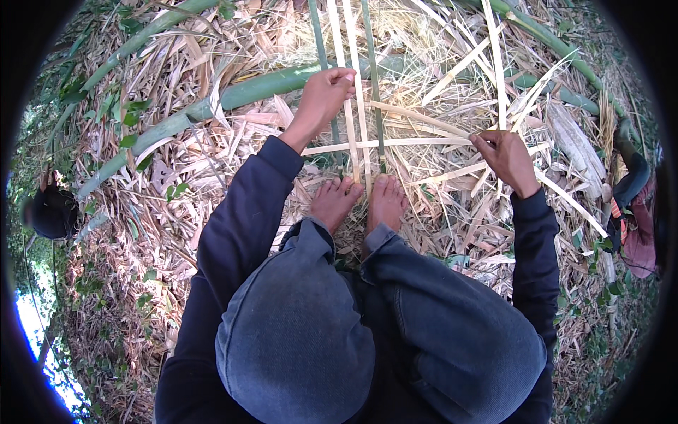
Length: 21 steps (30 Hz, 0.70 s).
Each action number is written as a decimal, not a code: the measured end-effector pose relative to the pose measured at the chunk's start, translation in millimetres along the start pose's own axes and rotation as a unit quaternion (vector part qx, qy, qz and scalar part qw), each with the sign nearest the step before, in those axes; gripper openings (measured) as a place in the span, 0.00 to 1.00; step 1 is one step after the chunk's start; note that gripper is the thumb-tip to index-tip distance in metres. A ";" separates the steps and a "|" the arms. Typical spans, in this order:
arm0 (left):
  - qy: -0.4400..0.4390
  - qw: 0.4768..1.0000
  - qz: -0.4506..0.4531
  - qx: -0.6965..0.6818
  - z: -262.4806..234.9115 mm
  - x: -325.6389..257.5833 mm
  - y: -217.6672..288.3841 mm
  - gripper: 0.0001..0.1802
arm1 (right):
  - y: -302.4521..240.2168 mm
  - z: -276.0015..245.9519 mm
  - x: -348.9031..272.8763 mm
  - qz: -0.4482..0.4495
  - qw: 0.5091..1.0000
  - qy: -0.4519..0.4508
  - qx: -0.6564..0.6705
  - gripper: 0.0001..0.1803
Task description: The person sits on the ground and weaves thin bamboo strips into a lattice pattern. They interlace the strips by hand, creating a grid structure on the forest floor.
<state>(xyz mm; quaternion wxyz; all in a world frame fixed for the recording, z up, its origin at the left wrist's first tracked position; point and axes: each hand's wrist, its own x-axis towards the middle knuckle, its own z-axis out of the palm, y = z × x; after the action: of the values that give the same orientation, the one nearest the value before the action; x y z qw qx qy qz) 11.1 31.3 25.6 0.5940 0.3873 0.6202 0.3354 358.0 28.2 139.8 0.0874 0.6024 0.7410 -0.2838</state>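
Lengthwise in front of my bare feet lie pale bamboo strips and green bamboo strips, side by side. My left hand is closed in a pinch at one pale strip, above the crossing; its fingertips partly cover it. A pale crosswise strip passes across the lengthwise ones, from below my left wrist toward my right fingers. My right hand pinches the right end of another thin bamboo strip, which slants up and left to the lengthwise strips.
A thick green bamboo pole lies across behind the strips, and another pole runs along the upper right. More loose pale strips lie around my right hand. Dry leaves and shavings cover the ground. Dark red cloth shows at the right rim.
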 end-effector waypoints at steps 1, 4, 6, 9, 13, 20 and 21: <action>0.003 1.000 0.003 0.009 0.7 1.2 1.9 0.18 | 0.5 0.1 0.1 0.001 1.000 0.000 -0.002 0.20; 0.008 0.999 -0.006 0.050 2.9 5.0 8.1 0.19 | 1.6 0.8 2.0 -0.001 1.000 -0.003 0.002 0.20; 0.019 0.998 -0.008 0.065 5.1 10.4 7.8 0.20 | 1.2 1.2 3.5 -0.010 1.000 0.001 0.000 0.20; 0.037 0.991 0.013 0.130 4.0 19.4 6.7 0.21 | -2.0 2.0 6.2 -0.024 1.000 0.011 -0.012 0.20; 0.068 0.978 0.049 0.189 8.2 28.1 3.7 0.23 | -7.3 3.4 10.0 -0.044 0.999 0.021 -0.017 0.20; 0.111 0.977 0.061 0.174 21.8 28.2 22.1 0.25 | -4.9 3.1 13.0 -0.022 0.999 0.002 -0.024 0.20; 0.121 0.972 0.076 0.184 20.5 33.4 17.6 0.25 | -7.2 2.6 13.6 -0.026 0.999 0.008 -0.024 0.20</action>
<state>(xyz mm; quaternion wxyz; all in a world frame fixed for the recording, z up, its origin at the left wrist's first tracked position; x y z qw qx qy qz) 33.2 68.2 23.6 0.4056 0.4924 0.7074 0.3044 347.1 37.5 133.5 0.0881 0.5828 0.7639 -0.2629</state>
